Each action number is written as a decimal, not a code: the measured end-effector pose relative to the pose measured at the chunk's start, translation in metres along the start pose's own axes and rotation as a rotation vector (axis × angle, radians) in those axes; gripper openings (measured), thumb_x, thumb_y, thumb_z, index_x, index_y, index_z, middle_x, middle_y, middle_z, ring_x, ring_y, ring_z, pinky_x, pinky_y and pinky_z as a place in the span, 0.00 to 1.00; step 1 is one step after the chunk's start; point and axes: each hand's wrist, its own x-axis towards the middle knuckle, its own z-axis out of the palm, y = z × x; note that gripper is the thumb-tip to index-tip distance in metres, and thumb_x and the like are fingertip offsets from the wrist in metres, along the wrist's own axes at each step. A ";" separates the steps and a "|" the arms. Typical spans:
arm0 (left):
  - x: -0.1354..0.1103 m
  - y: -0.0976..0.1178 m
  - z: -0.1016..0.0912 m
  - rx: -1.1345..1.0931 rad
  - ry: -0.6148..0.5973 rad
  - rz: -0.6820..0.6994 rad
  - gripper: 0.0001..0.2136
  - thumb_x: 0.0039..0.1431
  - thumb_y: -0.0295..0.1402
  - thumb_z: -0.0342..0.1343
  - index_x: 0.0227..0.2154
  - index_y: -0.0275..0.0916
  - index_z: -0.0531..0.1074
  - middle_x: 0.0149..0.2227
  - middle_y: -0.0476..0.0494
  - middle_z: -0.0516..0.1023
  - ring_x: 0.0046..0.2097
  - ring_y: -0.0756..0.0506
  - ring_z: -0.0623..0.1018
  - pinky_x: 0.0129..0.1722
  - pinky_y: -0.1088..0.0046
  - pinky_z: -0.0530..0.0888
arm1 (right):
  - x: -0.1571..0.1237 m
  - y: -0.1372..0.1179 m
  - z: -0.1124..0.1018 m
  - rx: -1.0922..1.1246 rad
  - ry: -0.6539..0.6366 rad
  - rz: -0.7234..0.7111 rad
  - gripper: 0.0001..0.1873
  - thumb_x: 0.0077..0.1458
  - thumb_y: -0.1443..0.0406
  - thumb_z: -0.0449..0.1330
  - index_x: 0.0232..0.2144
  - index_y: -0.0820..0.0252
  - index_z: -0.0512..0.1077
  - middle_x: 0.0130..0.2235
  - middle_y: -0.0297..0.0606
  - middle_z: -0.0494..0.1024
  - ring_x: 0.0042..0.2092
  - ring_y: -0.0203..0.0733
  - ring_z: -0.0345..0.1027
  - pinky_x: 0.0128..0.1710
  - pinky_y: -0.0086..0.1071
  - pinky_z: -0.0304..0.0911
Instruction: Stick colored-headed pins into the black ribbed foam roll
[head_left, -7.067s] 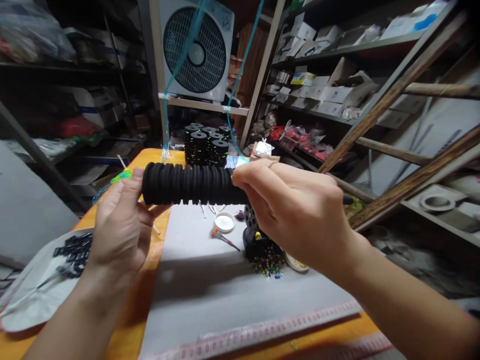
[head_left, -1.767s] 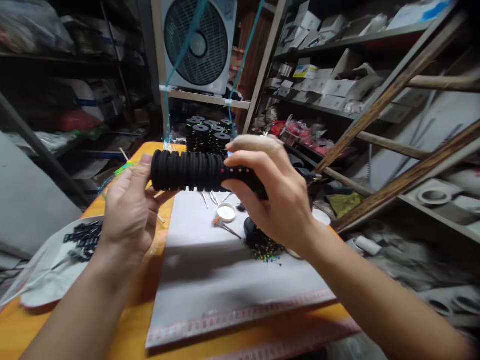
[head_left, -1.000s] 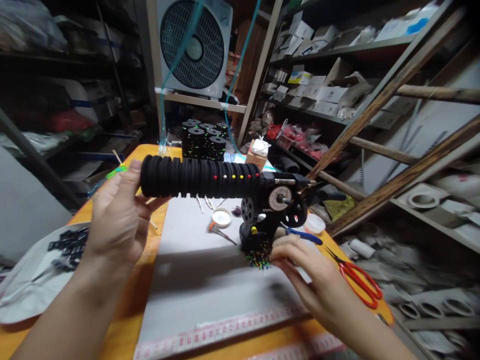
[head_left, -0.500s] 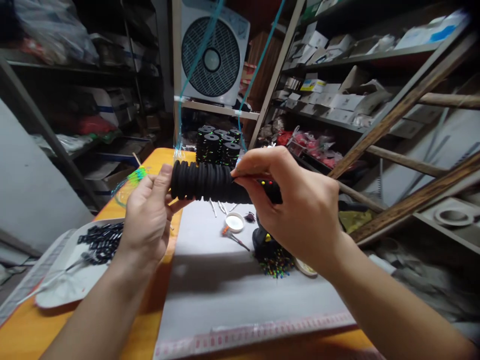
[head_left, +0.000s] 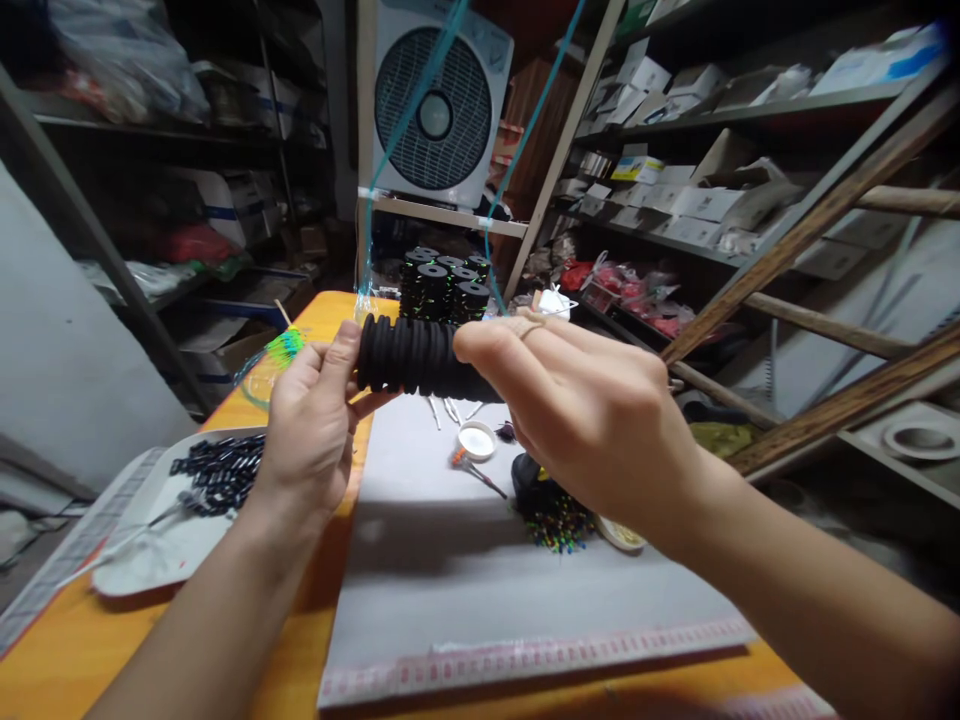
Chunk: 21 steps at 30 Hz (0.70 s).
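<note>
A black ribbed roll (head_left: 420, 355), like a row of soft grooved discs, is held level above the white board (head_left: 420, 610). My left hand (head_left: 311, 420) grips its left end, thumb on the near face and fingers behind. My right hand (head_left: 585, 400) is curled over the right part of the roll, back of the hand toward me. Its fingertips are hidden, so whatever they pinch cannot be made out. Below lie many colour-headed pins (head_left: 559, 525) beside a black bundle (head_left: 529, 480). A small white dish (head_left: 477, 441) and a thin orange-tipped tool (head_left: 480, 472) lie nearby.
Several finished-looking black rolls (head_left: 450, 290) stand at the back of the orange table (head_left: 337, 305). At left sits a white tray (head_left: 142, 560) with shiny black pieces. A fan (head_left: 433, 110) hangs behind, with blue strands in front. Shelves and a wooden ladder (head_left: 840, 330) flank the right.
My right hand has turned over the roll, from a visible thumb-and-finger pinch to its back facing me. The view has shifted slightly; my left hand keeps its grip.
</note>
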 end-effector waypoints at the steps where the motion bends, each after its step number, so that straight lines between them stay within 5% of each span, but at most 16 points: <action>1: 0.000 0.000 0.000 -0.004 0.003 -0.002 0.38 0.27 0.52 0.83 0.34 0.31 0.71 0.38 0.38 0.79 0.38 0.47 0.78 0.39 0.68 0.84 | 0.000 0.001 -0.002 0.004 -0.030 -0.017 0.14 0.70 0.79 0.48 0.43 0.64 0.71 0.32 0.36 0.72 0.32 0.39 0.65 0.30 0.36 0.63; 5: 0.001 -0.002 0.000 -0.007 0.017 -0.005 0.37 0.27 0.50 0.83 0.33 0.31 0.72 0.39 0.39 0.80 0.39 0.47 0.79 0.40 0.70 0.83 | 0.000 0.001 -0.002 -0.028 -0.066 -0.089 0.08 0.71 0.76 0.54 0.44 0.64 0.71 0.31 0.37 0.71 0.32 0.41 0.64 0.30 0.38 0.64; 10: 0.004 -0.006 -0.004 -0.022 0.006 0.031 0.22 0.40 0.35 0.78 0.34 0.33 0.74 0.41 0.44 0.80 0.38 0.50 0.79 0.38 0.76 0.82 | -0.001 0.000 0.003 -0.099 -0.025 -0.117 0.08 0.70 0.77 0.54 0.41 0.68 0.72 0.33 0.39 0.76 0.31 0.41 0.68 0.29 0.39 0.67; 12: 0.004 -0.006 -0.005 -0.020 -0.024 0.032 0.25 0.40 0.39 0.80 0.36 0.32 0.74 0.42 0.41 0.80 0.40 0.47 0.80 0.37 0.72 0.83 | -0.007 0.000 0.000 -0.001 -0.009 -0.079 0.10 0.69 0.79 0.54 0.45 0.74 0.74 0.39 0.44 0.79 0.40 0.46 0.75 0.38 0.41 0.74; 14: 0.004 -0.006 -0.004 -0.014 -0.022 0.032 0.32 0.36 0.48 0.82 0.37 0.32 0.73 0.40 0.39 0.80 0.39 0.45 0.80 0.35 0.68 0.84 | -0.024 -0.004 -0.007 0.144 -0.001 -0.032 0.14 0.67 0.80 0.57 0.53 0.82 0.74 0.53 0.58 0.78 0.56 0.55 0.73 0.58 0.49 0.72; 16: 0.003 -0.005 -0.002 -0.007 0.008 0.032 0.36 0.32 0.51 0.82 0.35 0.32 0.71 0.37 0.40 0.79 0.35 0.47 0.78 0.36 0.68 0.84 | -0.050 -0.015 -0.015 0.221 -0.016 0.037 0.15 0.62 0.80 0.62 0.51 0.81 0.77 0.54 0.60 0.75 0.55 0.52 0.70 0.58 0.48 0.69; 18: 0.002 -0.004 -0.001 -0.004 0.016 0.037 0.36 0.30 0.51 0.83 0.34 0.32 0.70 0.35 0.41 0.78 0.33 0.49 0.77 0.36 0.69 0.83 | -0.081 -0.029 -0.018 0.396 -0.212 0.236 0.12 0.63 0.81 0.58 0.45 0.73 0.78 0.43 0.47 0.75 0.43 0.41 0.68 0.41 0.35 0.68; 21: 0.001 -0.004 -0.002 -0.012 0.002 0.041 0.35 0.34 0.51 0.82 0.37 0.32 0.72 0.37 0.41 0.80 0.35 0.48 0.79 0.36 0.70 0.83 | -0.117 -0.048 -0.013 0.310 -0.668 0.392 0.20 0.58 0.82 0.52 0.39 0.66 0.82 0.40 0.44 0.75 0.32 0.42 0.67 0.26 0.39 0.53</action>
